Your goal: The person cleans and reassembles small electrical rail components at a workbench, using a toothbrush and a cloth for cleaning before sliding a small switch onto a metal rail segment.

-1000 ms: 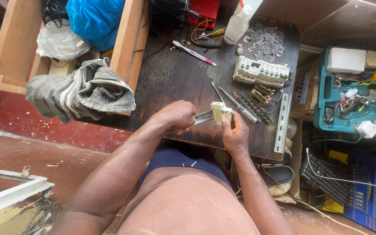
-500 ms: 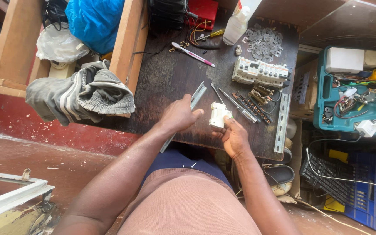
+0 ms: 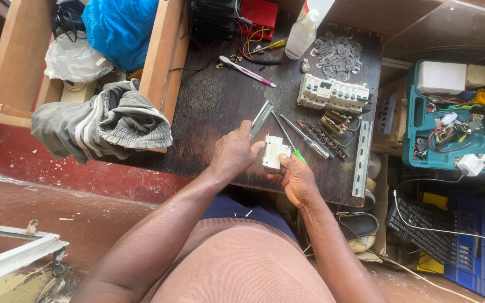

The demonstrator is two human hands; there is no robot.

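Observation:
My left hand (image 3: 232,152) is closed around a flat grey metal strip (image 3: 261,118) that points up and to the right over the dark wooden table (image 3: 214,106). My right hand (image 3: 297,180) holds a small white circuit breaker (image 3: 273,152) upright near the table's front edge. The two hands are close together, and the left fingers almost touch the breaker. A green-handled tool (image 3: 299,156) lies just behind my right hand.
A row of white breakers (image 3: 332,92), brass terminal bars (image 3: 324,137), a metal rail (image 3: 361,158), screwdrivers (image 3: 296,132), a white bottle (image 3: 301,33) and a pile of metal clips (image 3: 338,53) lie on the table. A grey cloth (image 3: 102,124) hangs off a wooden crate (image 3: 161,62). A teal toolbox (image 3: 450,120) stands at the right.
The left hand has drawn the metal strip away from the breaker and swung it to point up and right. The right hand has lowered the breaker slightly.

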